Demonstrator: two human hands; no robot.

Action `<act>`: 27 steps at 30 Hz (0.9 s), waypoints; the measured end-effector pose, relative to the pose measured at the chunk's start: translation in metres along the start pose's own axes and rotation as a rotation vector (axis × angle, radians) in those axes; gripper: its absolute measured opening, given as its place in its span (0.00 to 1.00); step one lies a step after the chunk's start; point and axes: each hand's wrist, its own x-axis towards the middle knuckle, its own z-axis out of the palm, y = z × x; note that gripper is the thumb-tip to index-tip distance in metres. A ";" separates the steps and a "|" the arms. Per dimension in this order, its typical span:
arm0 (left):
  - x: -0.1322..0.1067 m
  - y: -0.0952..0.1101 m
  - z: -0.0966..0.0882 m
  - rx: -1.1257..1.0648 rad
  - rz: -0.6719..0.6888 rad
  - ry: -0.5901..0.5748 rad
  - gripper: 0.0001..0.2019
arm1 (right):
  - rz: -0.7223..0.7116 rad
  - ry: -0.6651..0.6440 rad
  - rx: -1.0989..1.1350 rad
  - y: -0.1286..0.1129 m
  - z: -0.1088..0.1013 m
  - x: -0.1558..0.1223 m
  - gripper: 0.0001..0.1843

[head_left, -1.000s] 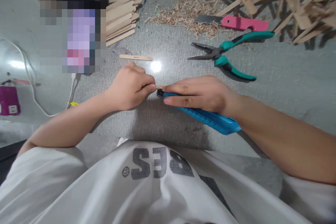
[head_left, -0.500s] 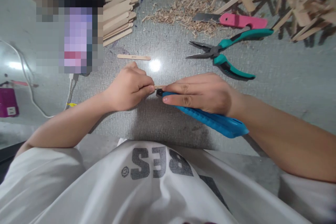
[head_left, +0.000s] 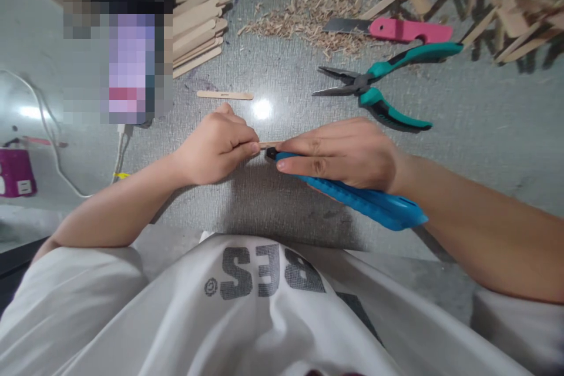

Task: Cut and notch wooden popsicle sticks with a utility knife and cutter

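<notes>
My left hand (head_left: 219,147) is closed around one end of a wooden craft stick (head_left: 266,145), of which only a short length shows between my two hands. My right hand (head_left: 339,153) grips a blue utility knife (head_left: 365,200) with its black tip against the stick; the blade itself is hidden. Two fingers of that hand stretch along the knife towards my left hand. Another craft stick (head_left: 225,95), with a small dark slot at its middle, lies flat on the table just beyond my left hand.
Teal-handled needle-nose pliers (head_left: 362,83) lie spread beyond my right hand, beside a pink folding saw (head_left: 405,30). Wood shavings (head_left: 304,17) and a heap of joined sticks (head_left: 506,12) are farther back. A stack of craft sticks (head_left: 198,26) sits beside a blurred phone (head_left: 130,64) with a cable.
My right hand and the blue knife have slid slightly to the right along the stick, showing a little more of it. My left hand stays in place.
</notes>
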 end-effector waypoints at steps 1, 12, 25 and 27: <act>0.000 0.000 0.000 0.001 -0.002 -0.003 0.21 | -0.004 -0.020 0.008 0.000 -0.002 0.000 0.10; 0.000 0.000 0.000 0.013 -0.005 -0.012 0.20 | 0.081 -0.093 0.037 0.001 -0.002 -0.011 0.15; 0.000 -0.002 0.000 0.046 -0.017 0.025 0.20 | 0.197 0.005 0.095 -0.003 0.002 -0.016 0.17; 0.001 -0.001 0.001 0.051 -0.010 0.020 0.20 | 0.167 0.033 0.062 -0.003 0.002 -0.018 0.15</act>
